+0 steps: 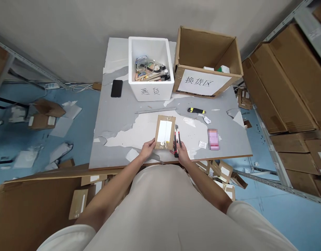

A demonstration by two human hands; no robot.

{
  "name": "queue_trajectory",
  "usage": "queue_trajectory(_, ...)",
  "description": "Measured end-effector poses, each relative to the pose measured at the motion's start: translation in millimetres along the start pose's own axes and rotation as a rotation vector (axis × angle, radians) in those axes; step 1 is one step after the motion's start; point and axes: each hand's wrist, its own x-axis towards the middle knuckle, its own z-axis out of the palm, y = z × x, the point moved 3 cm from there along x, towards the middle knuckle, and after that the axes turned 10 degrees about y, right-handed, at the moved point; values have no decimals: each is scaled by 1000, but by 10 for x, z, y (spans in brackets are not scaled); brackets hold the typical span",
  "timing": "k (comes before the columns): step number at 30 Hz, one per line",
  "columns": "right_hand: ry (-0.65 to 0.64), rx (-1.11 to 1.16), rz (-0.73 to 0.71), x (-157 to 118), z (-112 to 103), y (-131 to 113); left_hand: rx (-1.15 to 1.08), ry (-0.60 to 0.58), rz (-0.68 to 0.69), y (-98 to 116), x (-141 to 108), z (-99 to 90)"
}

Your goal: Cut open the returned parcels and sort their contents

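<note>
Head view: left fingers (150,142) hold a parcel (165,131), right fingers (182,148) a cutter (177,140); tub (151,92) reads "退货", carton (202,82) "换货区".

Even, moderately bright light falls across the table (118,118), brightest on the foam box (151,91). Soft shadow fills the carton (207,45) at upper right and the large box (32,209) at lower left. Tape glints on the parcel (165,131). Shelving stretches and slants at both side edges, softening there; mosaic blocks blur the pink packet (213,139).
</note>
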Motion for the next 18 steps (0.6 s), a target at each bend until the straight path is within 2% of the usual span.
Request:
queue_trajectory(4, -115, -57, -73, 218, 9, -282, -68, 70, 81, -123, -250, 116)
queue_trajectory(7, -277, -170, -136, 466, 105, -617, -160, 115, 71, -235, -465, 353)
queue_trajectory(9, -354, -295, -223, 633, 196, -843, -169, 82, 20, -280, -549, 558)
queue_trajectory(12, -351, -439, -343, 820, 311, -1075, -75, 0, -83, -276, -569, 783)
queue_trajectory(15, -295, -462, -384, 871, 328, -1129, 167, -72, -74, -136, -518, 739)
queue_trajectory(17, -263, -458, -391, 828, 248, -1084, 430, -143, 57, 58, -465, 563)
queue_trajectory(18, -230, -446, -394, 788, 173, -1046, 585, -178, 167, 186, -429, 451)
